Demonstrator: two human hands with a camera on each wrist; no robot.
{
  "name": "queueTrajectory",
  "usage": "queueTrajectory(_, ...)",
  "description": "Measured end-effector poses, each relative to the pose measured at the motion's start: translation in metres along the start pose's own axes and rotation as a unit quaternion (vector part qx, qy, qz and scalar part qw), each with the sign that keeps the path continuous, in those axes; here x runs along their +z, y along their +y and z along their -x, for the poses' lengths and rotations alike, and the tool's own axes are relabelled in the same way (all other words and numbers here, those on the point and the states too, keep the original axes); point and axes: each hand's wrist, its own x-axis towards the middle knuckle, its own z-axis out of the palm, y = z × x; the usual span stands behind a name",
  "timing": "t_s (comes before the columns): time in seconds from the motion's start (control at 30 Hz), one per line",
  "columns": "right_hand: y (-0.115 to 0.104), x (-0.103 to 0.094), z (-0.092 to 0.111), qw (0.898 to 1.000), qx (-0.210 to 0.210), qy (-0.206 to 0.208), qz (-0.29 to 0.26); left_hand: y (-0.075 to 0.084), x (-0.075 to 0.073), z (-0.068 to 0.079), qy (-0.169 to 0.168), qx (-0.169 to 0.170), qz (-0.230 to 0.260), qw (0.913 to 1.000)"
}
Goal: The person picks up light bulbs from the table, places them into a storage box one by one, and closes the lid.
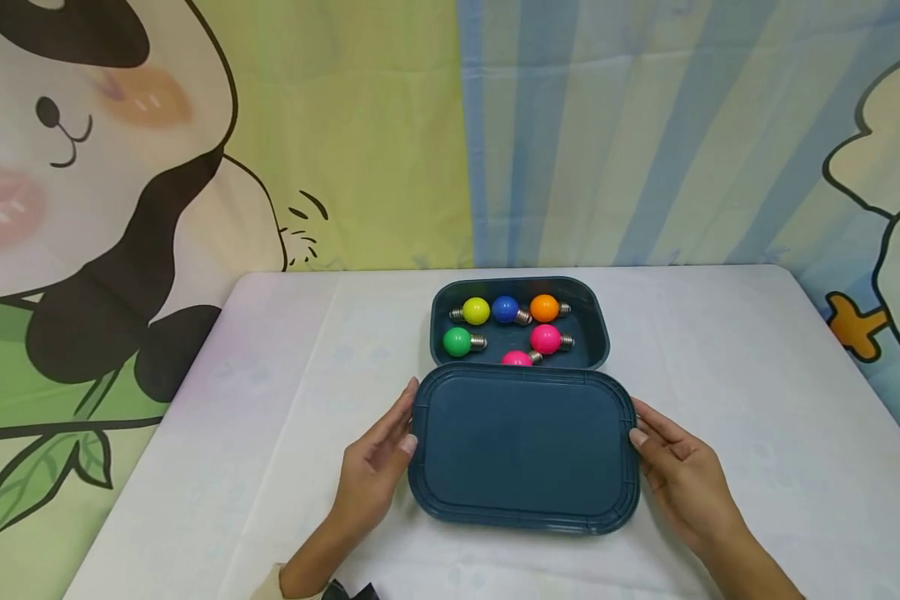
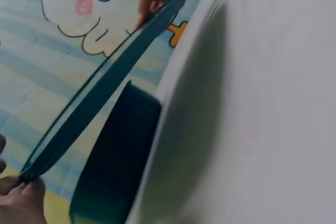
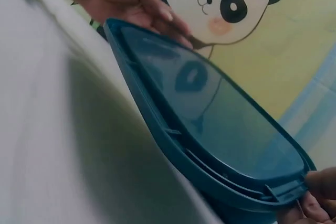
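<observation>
A dark teal lid (image 1: 525,450) is held above the table, tilted, between both hands. My left hand (image 1: 375,471) pinches its left edge with the thumb in front, also seen low in the left wrist view. At the right edge my right hand (image 1: 686,475) pinches the rim between thumb and fingers. Behind the lid stands a matching box (image 1: 596,321) holding several small coloured light bulbs. Among them are a yellow bulb (image 1: 476,312), a blue bulb (image 1: 506,309) and a green bulb (image 1: 457,342). The lid hides the box's front wall and part of a pink bulb (image 1: 517,358).
A white cloth covers the table (image 1: 285,467), whose back edge meets a printed curtain (image 1: 375,133). A panda is drawn on the curtain at left. Something black (image 1: 348,592) shows by the left wrist at the bottom edge.
</observation>
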Motion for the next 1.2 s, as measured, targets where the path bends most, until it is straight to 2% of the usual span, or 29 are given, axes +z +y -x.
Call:
queueTrajectory(0.17,-0.001,0.005,0.002,0.998,-0.030,0.042,-0.033,-0.006,0.008,0.002,0.039,-0.040,0.026,0.9981)
queueTrajectory(0.3,0.003,0.011,0.004,0.996,-0.033,0.076,-0.026,-0.007,0.008,0.004,0.064,-0.070,0.001,0.9955)
queueTrajectory(0.37,0.006,0.013,0.005,0.997,-0.035,0.073,0.013,-0.005,0.007,0.004,0.082,-0.088,-0.020,0.9925)
queueTrajectory(0.4,0.007,0.014,0.006,0.996,-0.042,0.065,0.053,-0.004,0.006,0.003,0.094,-0.100,-0.029,0.9901)
queueTrajectory(0.47,0.009,0.015,0.007,0.987,-0.077,0.036,0.137,0.000,0.004,0.001,0.121,-0.131,-0.028,0.9835)
queueTrajectory(0.5,0.010,0.015,0.007,0.977,-0.108,0.020,0.181,0.003,0.002,-0.001,0.137,-0.147,-0.020,0.9793)
queueTrajectory(0.57,0.012,0.013,0.006,0.948,-0.195,-0.022,0.249,0.009,0.000,-0.005,0.167,-0.180,0.003,0.9693)
queueTrajectory(0.63,0.013,0.010,0.003,0.919,-0.276,-0.067,0.274,0.015,-0.002,-0.009,0.192,-0.202,0.031,0.9600)
queueTrajectory(0.73,0.011,0.010,-0.002,0.865,-0.372,-0.109,0.319,0.024,-0.002,-0.016,0.212,-0.216,0.076,0.9500)
queueTrajectory(0.8,0.006,0.016,-0.005,0.822,-0.424,-0.103,0.367,0.028,-0.002,-0.019,0.214,-0.214,0.103,0.9476)
queueTrajectory(0.87,-0.001,0.024,-0.008,0.774,-0.477,-0.077,0.409,0.033,0.000,-0.021,0.209,-0.212,0.123,0.9467)
queueTrajectory(0.9,-0.004,0.029,-0.009,0.753,-0.504,-0.060,0.420,0.035,0.001,-0.022,0.201,-0.208,0.122,0.9495)
queueTrajectory(0.93,-0.007,0.033,-0.011,0.736,-0.526,-0.047,0.424,0.037,0.002,-0.022,0.190,-0.201,0.123,0.9530)
queueTrajectory(0.97,-0.009,0.036,-0.012,0.723,-0.544,-0.035,0.423,0.040,0.003,-0.023,0.174,-0.188,0.124,0.9587)
queueTrajectory(1.0,-0.011,0.040,-0.014,0.719,-0.557,-0.027,0.415,0.042,0.004,-0.023,0.152,-0.171,0.123,0.9656)
queueTrajectory(1.07,-0.014,0.044,-0.017,0.722,-0.569,-0.016,0.392,0.046,0.008,-0.025,0.102,-0.123,0.113,0.9806)
queueTrajectory(1.13,-0.018,0.047,-0.019,0.736,-0.572,-0.015,0.362,0.046,0.011,-0.028,0.056,-0.053,0.093,0.9927)
queueTrajectory(1.2,-0.022,0.048,-0.021,0.750,-0.572,-0.013,0.332,0.043,0.015,-0.032,0.023,0.024,0.042,0.9985)
